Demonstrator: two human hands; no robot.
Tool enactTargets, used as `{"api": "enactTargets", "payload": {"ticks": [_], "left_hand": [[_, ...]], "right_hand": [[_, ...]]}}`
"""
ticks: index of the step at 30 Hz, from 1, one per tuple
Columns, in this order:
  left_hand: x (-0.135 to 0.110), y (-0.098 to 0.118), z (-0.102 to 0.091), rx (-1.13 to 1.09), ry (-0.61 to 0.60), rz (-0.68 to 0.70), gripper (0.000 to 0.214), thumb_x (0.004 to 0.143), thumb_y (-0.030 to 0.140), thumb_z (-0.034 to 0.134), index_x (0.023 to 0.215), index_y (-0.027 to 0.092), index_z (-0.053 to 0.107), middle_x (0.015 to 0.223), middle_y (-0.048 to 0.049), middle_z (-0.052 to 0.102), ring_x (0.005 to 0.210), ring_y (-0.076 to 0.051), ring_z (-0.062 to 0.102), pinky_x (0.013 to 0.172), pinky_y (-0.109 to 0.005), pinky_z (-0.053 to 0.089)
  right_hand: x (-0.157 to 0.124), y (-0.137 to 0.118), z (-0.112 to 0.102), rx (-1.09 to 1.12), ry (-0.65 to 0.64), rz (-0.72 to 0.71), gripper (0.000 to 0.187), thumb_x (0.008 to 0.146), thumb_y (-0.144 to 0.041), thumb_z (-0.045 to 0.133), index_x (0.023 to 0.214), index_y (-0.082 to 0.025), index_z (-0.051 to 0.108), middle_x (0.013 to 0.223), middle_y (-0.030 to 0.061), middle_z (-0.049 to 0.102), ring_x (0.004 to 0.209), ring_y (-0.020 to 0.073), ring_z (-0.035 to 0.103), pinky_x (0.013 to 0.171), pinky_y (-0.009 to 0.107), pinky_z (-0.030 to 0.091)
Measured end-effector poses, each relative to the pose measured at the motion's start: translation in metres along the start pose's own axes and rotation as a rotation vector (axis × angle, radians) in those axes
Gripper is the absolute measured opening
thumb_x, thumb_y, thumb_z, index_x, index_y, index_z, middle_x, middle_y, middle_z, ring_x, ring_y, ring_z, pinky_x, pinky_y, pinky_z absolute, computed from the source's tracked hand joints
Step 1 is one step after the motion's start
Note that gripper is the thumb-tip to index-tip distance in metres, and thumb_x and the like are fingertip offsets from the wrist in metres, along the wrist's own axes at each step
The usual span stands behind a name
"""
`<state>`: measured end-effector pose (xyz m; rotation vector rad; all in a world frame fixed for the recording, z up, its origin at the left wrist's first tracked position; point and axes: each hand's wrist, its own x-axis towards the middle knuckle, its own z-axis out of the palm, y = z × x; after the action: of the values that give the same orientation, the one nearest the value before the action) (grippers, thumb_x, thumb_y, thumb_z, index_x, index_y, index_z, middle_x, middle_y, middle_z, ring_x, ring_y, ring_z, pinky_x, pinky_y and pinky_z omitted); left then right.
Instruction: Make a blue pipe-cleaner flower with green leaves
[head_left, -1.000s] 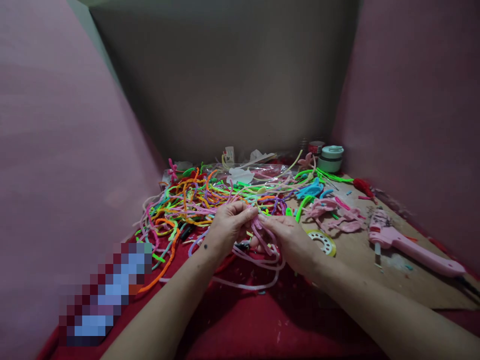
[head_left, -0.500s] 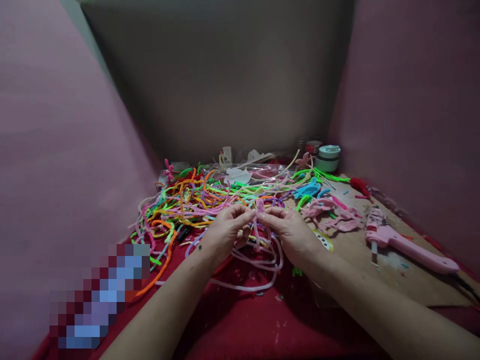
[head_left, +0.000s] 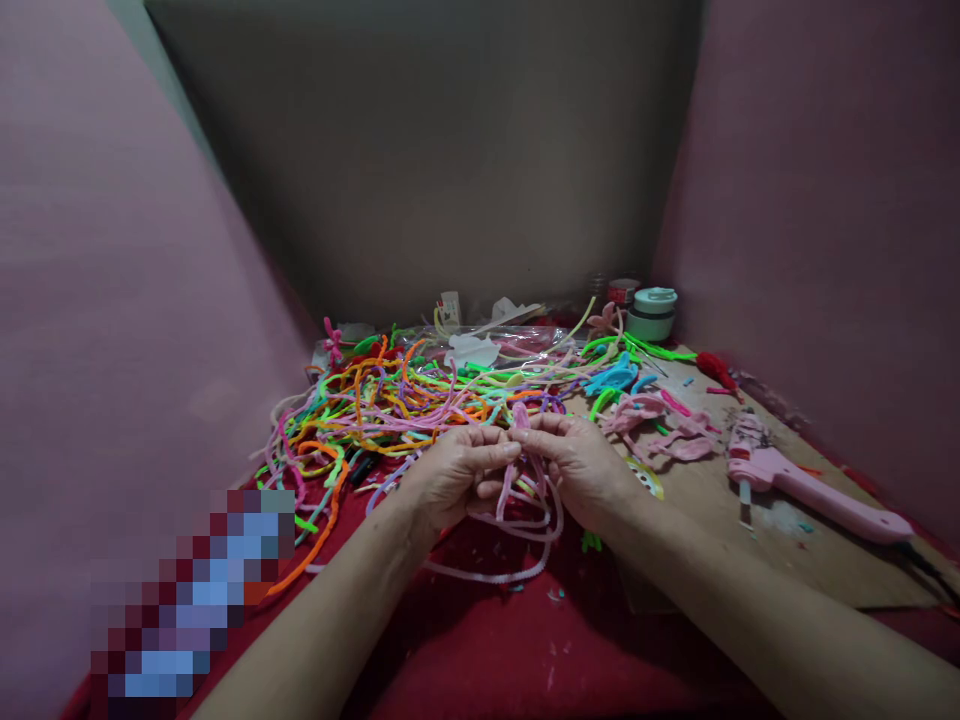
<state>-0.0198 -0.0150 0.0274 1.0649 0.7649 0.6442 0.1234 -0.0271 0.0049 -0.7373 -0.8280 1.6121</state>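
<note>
My left hand (head_left: 454,475) and my right hand (head_left: 581,465) meet fingertip to fingertip over a red cloth (head_left: 487,650). Both pinch the same pink pipe cleaner (head_left: 517,420), whose small bent end sticks up between the thumbs. Loose pink loops (head_left: 525,540) of it hang and lie below the hands. A big tangle of coloured pipe cleaners (head_left: 390,400) spreads just behind and to the left of my hands.
A pink glue gun (head_left: 802,485) lies on a brown board (head_left: 810,540) at the right. Pink folded pieces (head_left: 675,435), a tape roll (head_left: 651,478), a pale green jar (head_left: 651,312) and clear plastic bags (head_left: 487,345) lie further back. Pink walls close in on both sides.
Both hands have lifted slightly and come together, pinching the pink pipe cleaner so its end stands up between them. The view has shifted a little.
</note>
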Motion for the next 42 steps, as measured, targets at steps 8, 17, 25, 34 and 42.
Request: {"api": "enactTargets", "payload": {"ticks": [8,17,25,34,42], "left_hand": [[0.002,0.0,0.003,0.123,0.06,0.077,0.022,0.08,0.035,0.056,0.073,0.015,0.052,0.045,0.0066,0.041,0.035,-0.003,0.029,0.035,-0.015,0.019],[-0.009,0.002,0.01,1.027,0.248,0.82,0.016,0.081,0.015,0.054,0.087,0.021,0.067,0.085,-0.0038,0.062,0.077,-0.012,0.057,0.069,-0.023,0.043],[-0.013,0.011,0.007,1.017,0.087,0.73,0.016,0.082,0.022,0.055,0.09,0.024,0.069,0.095,-0.0053,0.062,0.081,-0.014,0.058,0.071,-0.024,0.045],[-0.017,0.018,0.006,1.262,0.222,0.704,0.013,0.083,0.022,0.051,0.077,0.018,0.061,0.073,-0.0015,0.057,0.067,-0.011,0.052,0.064,-0.022,0.039],[-0.014,0.012,0.007,1.629,0.266,0.754,0.01,0.081,0.016,0.045,0.074,0.017,0.053,0.072,-0.0021,0.054,0.061,-0.011,0.048,0.056,-0.021,0.037]], "right_hand": [[0.0,-0.009,0.005,0.098,0.079,0.01,0.016,0.057,-0.02,0.073,0.062,-0.014,0.059,0.055,-0.0011,0.059,0.048,0.0105,0.053,0.05,0.025,0.044],[0.011,-0.01,-0.007,0.189,0.092,-0.053,0.011,0.054,-0.013,0.069,0.058,-0.015,0.059,0.05,-0.0047,0.051,0.046,0.0075,0.044,0.051,0.023,0.039],[0.002,-0.012,-0.004,0.04,0.028,-0.085,0.007,0.057,-0.013,0.064,0.052,-0.015,0.06,0.05,-0.0026,0.054,0.048,0.0084,0.044,0.049,0.023,0.034],[0.006,-0.005,-0.008,-0.121,0.043,-0.032,0.003,0.056,-0.013,0.063,0.056,-0.014,0.06,0.05,-0.0043,0.049,0.047,0.0072,0.039,0.048,0.023,0.029],[0.003,-0.004,-0.006,-0.267,0.062,-0.063,0.005,0.06,-0.018,0.063,0.062,-0.014,0.062,0.056,-0.0029,0.054,0.049,0.008,0.041,0.05,0.023,0.031]]}}
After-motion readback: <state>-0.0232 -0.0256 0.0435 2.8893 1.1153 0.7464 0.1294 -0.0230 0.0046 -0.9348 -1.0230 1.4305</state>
